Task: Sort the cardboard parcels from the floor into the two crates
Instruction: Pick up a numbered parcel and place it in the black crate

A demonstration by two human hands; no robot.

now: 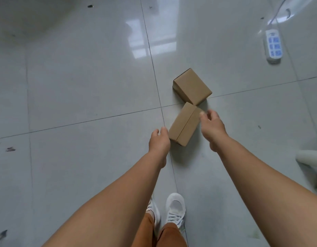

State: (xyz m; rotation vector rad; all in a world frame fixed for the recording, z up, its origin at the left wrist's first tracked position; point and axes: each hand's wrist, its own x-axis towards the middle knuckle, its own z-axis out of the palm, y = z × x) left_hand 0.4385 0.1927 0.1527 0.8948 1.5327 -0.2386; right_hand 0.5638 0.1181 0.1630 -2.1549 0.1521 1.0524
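Floor [82, 86]: glossy grey tiles with dark joint lines; both boxes lying on it near where the joints cross.
Step in hand: reaching down for the nearer box, by the look of it; no crate in view, so sorting not judged beyond that.
Next move: likely closing in from both sides onto the short ends, then lifting clear without nudging the far box; destination crate to be found out of view.
Far box [192, 86]: closed, turned at an angle, its near corner touching or just beside the near box; untouched.
Near box [184, 124]: closed, seam running along the top, lying between the two hands.
Left hand [159, 141]: empty, fingers loosely curled, fingertips just at the box's near-left corner; contact not clear.
Right hand [213, 125]: empty, fingers relaxed and spread narrowly, just beside the box's right edge; no grip yet.
Power strip [273, 45]: white with blue sockets, well apart at upper right.
Shoes [175, 209]: white, below the arms.
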